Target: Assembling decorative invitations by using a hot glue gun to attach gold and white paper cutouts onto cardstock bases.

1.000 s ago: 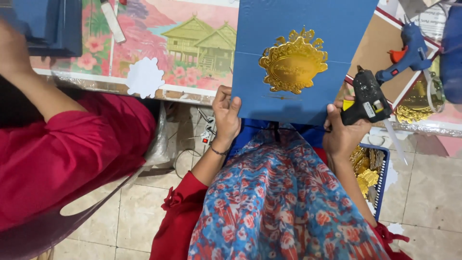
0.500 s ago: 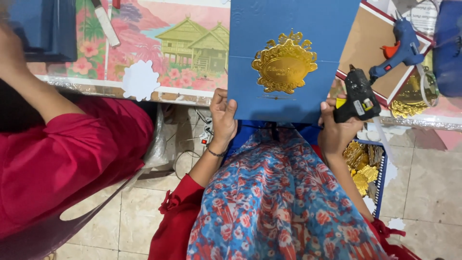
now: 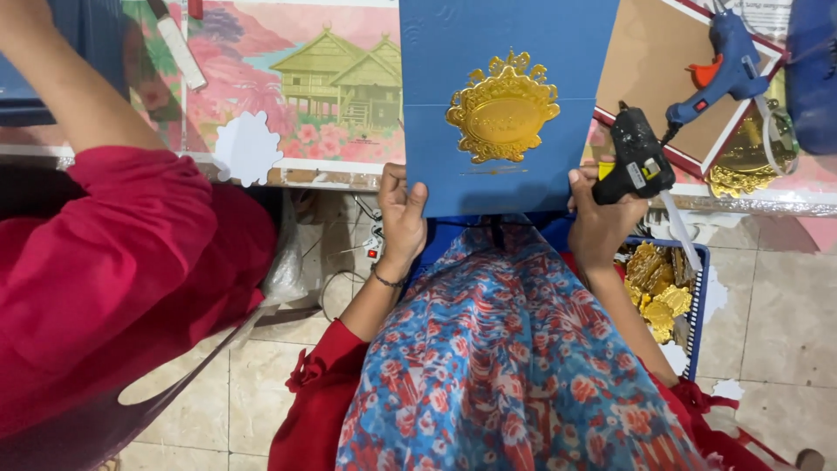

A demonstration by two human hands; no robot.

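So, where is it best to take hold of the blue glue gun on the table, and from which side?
Probably by its handle, the lower limb of the blue glue gun, coming from the near right. It lies flat on the brown board, nozzle pointing away, orange trigger on the left, and its cord trails off the handle end toward the near edge.

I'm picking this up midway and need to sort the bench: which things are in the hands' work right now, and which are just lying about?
In use:
- blue card, gripped by the left hand at its lower corner
- gold emblem on the card
- black glue gun in the right hand

Lying about:
- blue glue gun
- basket of gold emblems
- white cutout
- house picture
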